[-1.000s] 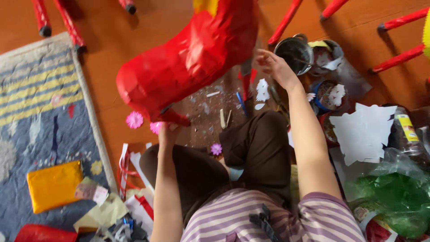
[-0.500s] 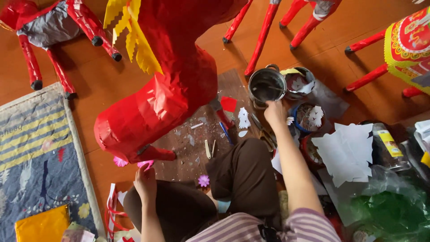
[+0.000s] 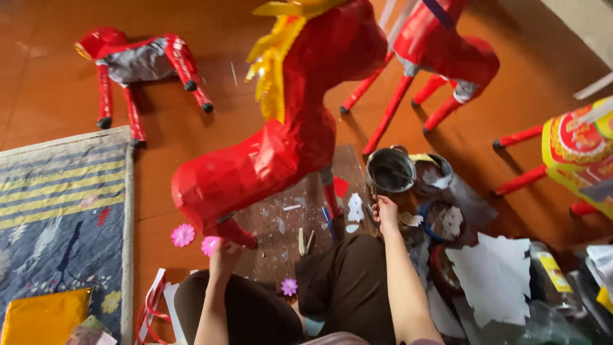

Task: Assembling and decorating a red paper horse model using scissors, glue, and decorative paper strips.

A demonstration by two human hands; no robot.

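A large red paper horse with a yellow mane stands tilted over a paper-strewn board in front of my knees. My left hand grips its lowest red part from beneath, and a pink paper flower shows right at my fingers. My right hand is stretched forward just below a metal pot, with its fingers curled. What it holds is hidden from me.
A second red horse lies on the wooden floor at the far left, and a third stands at the far right. A striped rug lies left, white paper cut-outs and bowls right. Loose flowers lie nearby.
My view has lifted, bringing the other horses into sight. The big horse now stands more upright. My right hand has drawn back from the pot's rim to just below it.
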